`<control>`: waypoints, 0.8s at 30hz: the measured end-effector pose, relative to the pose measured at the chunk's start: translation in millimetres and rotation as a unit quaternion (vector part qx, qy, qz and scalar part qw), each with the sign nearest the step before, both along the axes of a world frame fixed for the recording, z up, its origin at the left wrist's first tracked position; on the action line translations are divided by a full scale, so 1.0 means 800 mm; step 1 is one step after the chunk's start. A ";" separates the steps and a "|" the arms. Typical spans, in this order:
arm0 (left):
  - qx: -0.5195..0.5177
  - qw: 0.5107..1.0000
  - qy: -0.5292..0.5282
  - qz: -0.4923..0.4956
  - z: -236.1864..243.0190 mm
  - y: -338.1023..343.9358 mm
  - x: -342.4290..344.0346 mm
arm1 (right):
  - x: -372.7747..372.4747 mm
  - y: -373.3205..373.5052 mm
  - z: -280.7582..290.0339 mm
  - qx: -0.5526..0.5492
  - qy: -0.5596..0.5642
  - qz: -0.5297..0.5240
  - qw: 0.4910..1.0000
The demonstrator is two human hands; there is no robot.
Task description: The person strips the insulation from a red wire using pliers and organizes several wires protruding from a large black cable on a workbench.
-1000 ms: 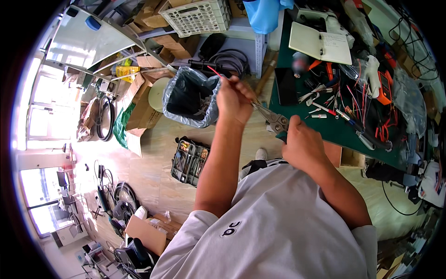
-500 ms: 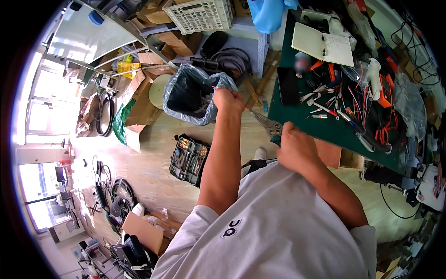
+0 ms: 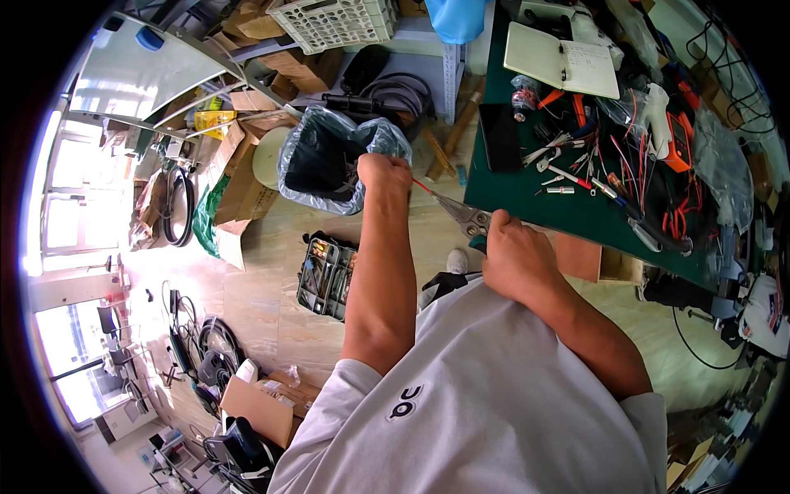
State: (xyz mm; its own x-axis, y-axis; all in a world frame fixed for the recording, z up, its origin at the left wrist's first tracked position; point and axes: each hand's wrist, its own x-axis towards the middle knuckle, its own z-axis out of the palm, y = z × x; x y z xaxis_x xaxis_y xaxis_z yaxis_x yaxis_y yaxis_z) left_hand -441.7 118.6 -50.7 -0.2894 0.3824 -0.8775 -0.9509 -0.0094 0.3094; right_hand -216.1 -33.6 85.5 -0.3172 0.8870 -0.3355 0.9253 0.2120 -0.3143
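Note:
My left hand [image 3: 384, 175] is closed on a thin red wire [image 3: 420, 186], over the near right rim of a lined waste bin [image 3: 298, 194]. From the fingers the wire reaches toward the jaw tips of grey metal wire strippers [image 3: 462, 214]; whether the jaws grip it is too small to tell. My right hand [image 3: 518, 257] is wrapped round the strippers' green handles, mostly hidden by the fingers. The tool points up and left, beside the near left corner of a green-topped workbench [image 3: 535, 206].
On the bench are a black phone [image 3: 499, 137], an open notebook [image 3: 561, 62], an orange meter [image 3: 678, 143] and several loose wires [image 3: 629, 169]. An open compartment toolbox [image 3: 326, 278] stands on the floor. Cardboard [image 3: 239, 177] leans left of the bin.
The whole view has shifted slightly, so bench and bin sit farther left. Both hands keep their holds, and more red wire shows between left fingers and jaw tips.

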 end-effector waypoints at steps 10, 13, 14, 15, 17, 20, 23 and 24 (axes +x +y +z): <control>0.424 0.886 0.031 -0.185 0.088 -0.036 0.018 | 0.039 0.017 0.002 -0.126 0.205 -0.080 0.967; 0.404 0.846 0.143 -0.317 0.139 -0.085 0.047 | 0.048 0.027 0.026 -0.254 0.382 -0.130 0.879; 0.422 0.825 0.155 -0.343 0.141 -0.097 0.050 | 0.047 0.029 0.041 -0.313 0.413 -0.157 0.841; 0.439 0.803 0.166 -0.368 0.141 -0.107 0.054 | 0.048 0.029 0.044 -0.334 0.414 -0.168 0.830; 0.457 0.772 0.185 -0.401 0.146 -0.121 0.059 | 0.045 0.026 0.056 -0.335 0.443 -0.155 0.817; 0.442 0.759 0.256 -0.405 0.162 -0.132 0.063 | 0.051 0.016 0.060 -0.217 0.401 -0.090 0.886; 0.345 0.712 0.509 -0.339 0.166 -0.141 0.049 | 0.060 0.010 0.075 -0.109 0.253 -0.065 0.959; 0.277 0.660 0.636 -0.288 0.168 -0.147 0.046 | 0.062 0.009 0.085 -0.085 0.192 -0.068 0.975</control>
State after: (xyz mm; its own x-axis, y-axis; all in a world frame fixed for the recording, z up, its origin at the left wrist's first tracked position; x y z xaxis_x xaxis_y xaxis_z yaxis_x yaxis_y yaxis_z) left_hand -404.7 1.2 83.7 -0.3234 0.9108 0.2567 0.1806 -0.2069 0.9615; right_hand -166.5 -26.7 153.3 -0.3318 0.8715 -0.3609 0.7477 0.0098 -0.6639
